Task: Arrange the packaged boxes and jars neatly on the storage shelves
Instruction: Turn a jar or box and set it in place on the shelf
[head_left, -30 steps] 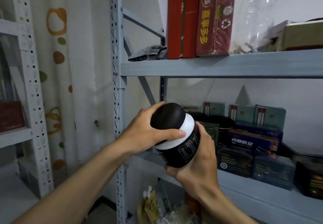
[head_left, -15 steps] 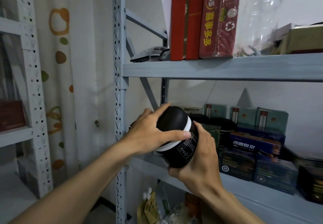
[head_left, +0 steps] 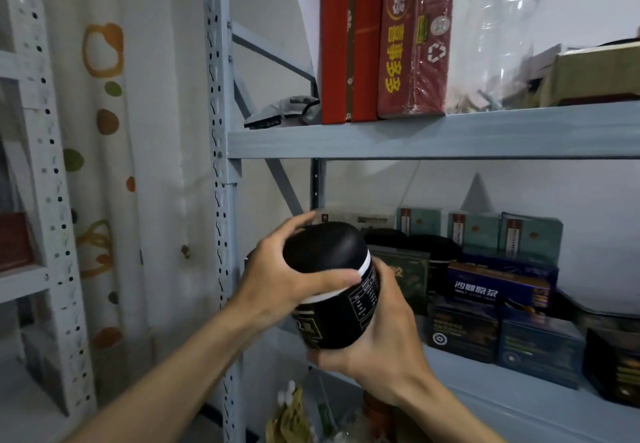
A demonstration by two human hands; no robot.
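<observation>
**Both your hands are on the black jar, in front of the shelf**

Your left hand is curled over the domed lid of the black jar. Its thumb lies across the white band below the lid. Your right hand cups the jar from underneath, with the fingers wrapped round the base and the far side. Neither hand is free, as both are grasping the jar.

You hold the jar tilted, with the lid leaning up and to the left and the printed label facing you. It is in the air in front of the left end of the lower shelf, close to the grey upright post.

Behind the jar, that shelf carries a row of teal boxes along the wall. A blue box is stacked on darker boxes in front of them. Other dark lids show just behind your right hand.

On the upper shelf, two red boxes stand upright side by side and touch a dark red wrapped box. A spotted curtain hangs to the left of the post.
</observation>
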